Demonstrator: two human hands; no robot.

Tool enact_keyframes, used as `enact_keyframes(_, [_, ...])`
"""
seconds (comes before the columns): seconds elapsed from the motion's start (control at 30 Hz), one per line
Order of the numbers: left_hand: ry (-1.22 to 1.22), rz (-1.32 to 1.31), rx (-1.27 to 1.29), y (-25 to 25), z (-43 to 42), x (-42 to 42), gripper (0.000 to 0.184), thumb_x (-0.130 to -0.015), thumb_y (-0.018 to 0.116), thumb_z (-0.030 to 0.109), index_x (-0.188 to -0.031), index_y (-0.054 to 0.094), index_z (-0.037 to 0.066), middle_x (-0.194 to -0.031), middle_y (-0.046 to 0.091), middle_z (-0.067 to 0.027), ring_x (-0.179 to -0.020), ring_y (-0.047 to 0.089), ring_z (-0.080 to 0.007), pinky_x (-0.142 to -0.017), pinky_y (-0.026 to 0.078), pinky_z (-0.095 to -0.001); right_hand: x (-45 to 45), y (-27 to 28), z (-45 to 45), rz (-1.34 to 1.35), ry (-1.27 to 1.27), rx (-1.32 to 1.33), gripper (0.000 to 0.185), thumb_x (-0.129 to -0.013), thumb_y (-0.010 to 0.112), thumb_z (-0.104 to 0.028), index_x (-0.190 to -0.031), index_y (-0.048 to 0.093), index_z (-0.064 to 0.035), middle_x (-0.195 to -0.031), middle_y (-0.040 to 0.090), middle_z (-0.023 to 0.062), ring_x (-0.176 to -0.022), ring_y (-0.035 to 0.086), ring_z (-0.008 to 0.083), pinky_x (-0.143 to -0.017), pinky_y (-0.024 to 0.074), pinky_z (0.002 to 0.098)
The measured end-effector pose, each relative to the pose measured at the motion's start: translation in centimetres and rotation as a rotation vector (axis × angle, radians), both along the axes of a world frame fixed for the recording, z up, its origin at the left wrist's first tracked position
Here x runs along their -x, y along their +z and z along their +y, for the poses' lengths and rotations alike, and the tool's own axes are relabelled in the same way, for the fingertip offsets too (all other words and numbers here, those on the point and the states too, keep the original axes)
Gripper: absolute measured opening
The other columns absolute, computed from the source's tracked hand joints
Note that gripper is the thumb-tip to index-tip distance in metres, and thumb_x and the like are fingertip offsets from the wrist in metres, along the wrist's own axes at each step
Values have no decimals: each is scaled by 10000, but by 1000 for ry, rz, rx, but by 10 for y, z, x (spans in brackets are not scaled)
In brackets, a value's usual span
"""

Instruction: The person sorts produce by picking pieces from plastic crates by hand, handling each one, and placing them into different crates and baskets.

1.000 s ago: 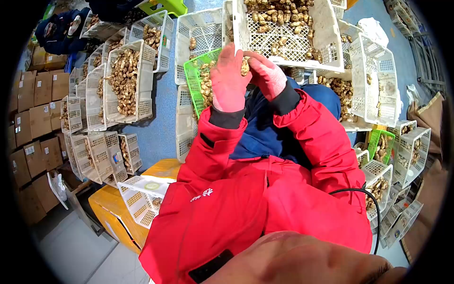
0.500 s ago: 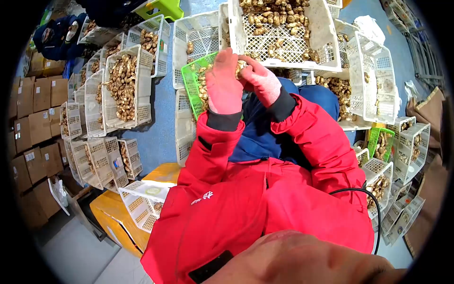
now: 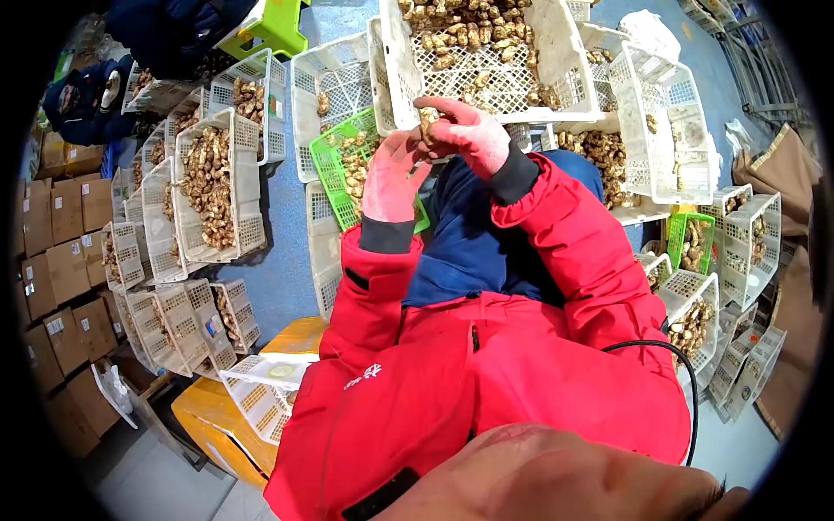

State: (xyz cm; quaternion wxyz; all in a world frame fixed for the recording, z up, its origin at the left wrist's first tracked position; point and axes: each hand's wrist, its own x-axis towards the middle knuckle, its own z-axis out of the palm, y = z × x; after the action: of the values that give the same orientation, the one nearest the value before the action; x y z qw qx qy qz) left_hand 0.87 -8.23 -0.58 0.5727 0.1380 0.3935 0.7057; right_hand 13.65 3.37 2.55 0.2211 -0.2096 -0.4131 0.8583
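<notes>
My right hand (image 3: 476,139), in a pink glove, pinches a stubby brown-and-cream tuber-like piece (image 3: 428,122) between thumb and fingers. Just left of and below it, my left hand (image 3: 391,181), gloved the same way, has its thumb apart from its fingers. Its fingertips come close to the right hand; whether they touch is unclear. Partly behind the left hand sits a green basket (image 3: 327,165) with similar pieces (image 3: 354,174) in it. Beyond the right hand stands a large white crate (image 3: 569,74), tilted, with many such pieces (image 3: 473,35) mostly toward its far side.
A white crate (image 3: 308,95) with few pieces stands at the upper left. More filled crates (image 3: 248,187) line the left side, and others (image 3: 695,300) the right. Cardboard boxes (image 3: 65,260) are stacked far left. Another person (image 3: 91,95) in dark clothes is near a green stool (image 3: 278,30).
My hands have moved apart slightly, the left one lower. The piece, earlier mostly hidden between both hands, now shows upright in my right fingers. The whole view has shifted a little.
</notes>
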Motion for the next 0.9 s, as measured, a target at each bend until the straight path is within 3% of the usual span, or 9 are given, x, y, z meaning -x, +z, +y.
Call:
enact_keyframes(0.13, [-18, -61, 32, -2, -1, -1, 465, -910, 380, 382, -1253, 377, 68, -1240, 447, -99, -1112, 449, -225, -941, 374, -388, 0, -8, 9, -34, -62, -50, 514, -817, 547, -168, -1284, 369, -50, -938, 588, 76, -752, 577, 136, -688, 471, 258])
enact_keyframes(0.3, [-43, -112, 36, -10, 1, 9, 495, -897, 420, 374, -1254, 359, 36, -1257, 431, -130, -1131, 441, -252, -941, 381, -387, -6, 25, 55, -412, -93, -415, 442, -813, 551, -239, -1230, 470, -116, -868, 595, -6, -772, 550, 53, -609, 420, 198])
enact_keyframes(0.43, [-75, -53, 87, -11, 1, 2, 494, -891, 436, 372, -1231, 370, 19, -1242, 436, -157, -1093, 471, -257, -926, 393, -386, -7, -2, 127, -589, -52, -563, 337, -793, 512, -188, -1110, 566, -87, -794, 621, 14, -639, 584, 102, -500, 437, 226])
enact_keyframes(0.53, [-53, -102, 143, -22, 1, 11, 456, -888, 438, 356, -1206, 400, 32, -1199, 471, -147, -1037, 501, -251, -899, 408, -381, -13, -65, 222, -1092, -148, -935, 357, -778, 497, -299, -1085, 599, -148, -921, 648, 74, -726, 635, 171, -691, 492, 303])
enact_keyframes(0.57, [-37, -100, 189, -23, 2, 13, 436, -889, 431, 349, -1196, 415, 38, -1186, 482, -138, -1021, 510, -251, -890, 412, -380, -16, -63, 238, -1283, -143, -1141, 385, -775, 485, -342, -1097, 592, -159, -1016, 621, 97, -884, 612, 221, -808, 461, 331])
enact_keyframes(0.67, [-74, -83, 265, -35, -3, 9, 395, -913, 333, 327, -1159, 464, 46, -1138, 526, -121, -1014, 514, -255, -859, 417, -382, -18, -95, 292, -1760, 50, -1183, 433, -726, 502, -393, -1117, 571, -219, -1082, 589, 100, -1007, 553, 291, -889, 415, 381])
enact_keyframes(0.73, [-126, -193, 222, -37, -9, 7, 417, -914, 335, 308, -1164, 452, -3, -1140, 526, -142, -1025, 517, -261, -873, 413, -380, -16, -114, 315, -1862, 289, -1113, 459, -716, 508, -397, -1104, 579, -162, -1109, 566, 148, -1041, 538, 288, -906, 409, 380])
enact_keyframes(0.8, [-134, -136, 225, -30, -9, 3, 446, -909, 361, 322, -1168, 440, -32, -1149, 521, -156, -1025, 524, -260, -877, 416, -368, -28, -168, 344, -1974, 279, -1205, 468, -752, 507, -385, -1088, 580, -68, -1129, 556, 150, -1057, 532, 278, -921, 405, 352])
enact_keyframes(0.9, [-95, -124, 230, -33, -6, 4, 439, -887, 455, 310, -1161, 448, -33, -1125, 535, -156, -996, 541, -240, -864, 427, -354, -20, -172, 339, -2015, 471, -1292, 406, -768, 485, -265, -1082, 570, -22, -1136, 554, 145, -1069, 527, 264, -904, 420, 359])
